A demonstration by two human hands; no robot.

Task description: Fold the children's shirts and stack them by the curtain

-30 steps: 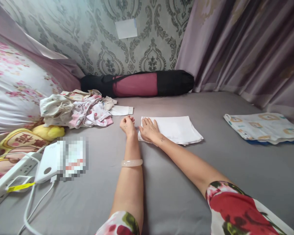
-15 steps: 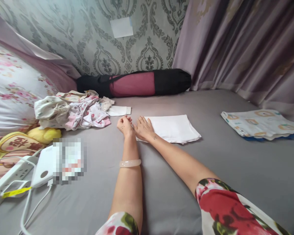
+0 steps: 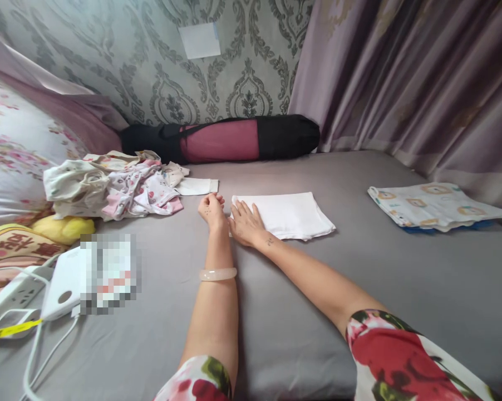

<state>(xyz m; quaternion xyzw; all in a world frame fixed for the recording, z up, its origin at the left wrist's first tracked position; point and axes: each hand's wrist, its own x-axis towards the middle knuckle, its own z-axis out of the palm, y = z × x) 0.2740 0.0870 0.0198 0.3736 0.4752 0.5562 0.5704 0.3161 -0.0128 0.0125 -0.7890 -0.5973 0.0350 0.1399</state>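
Note:
A folded white cloth (image 3: 293,214) lies flat on the grey bed sheet. My right hand (image 3: 247,224) is open, palm down on the left end of this cloth, with its fingers stretched away from me. Just left of the cloth, my left hand (image 3: 212,211) is closed with the fingers curled in, and no item shows in it. A pale bangle (image 3: 218,274) circles my left forearm. Part of the cloth's left edge is hidden behind my hands.
A heap of baby clothes (image 3: 129,189) lies at the left. A patterned folded cloth (image 3: 437,203) rests at the right. Along the wall lies a long black and maroon bag (image 3: 221,140). A white power bank (image 3: 65,284), cables and a power strip (image 3: 23,289) are front left.
The view has shifted slightly to the right. My right hand has slid a little toward me on the white cloth, baring its far left corner. My left hand remains closed beside it.

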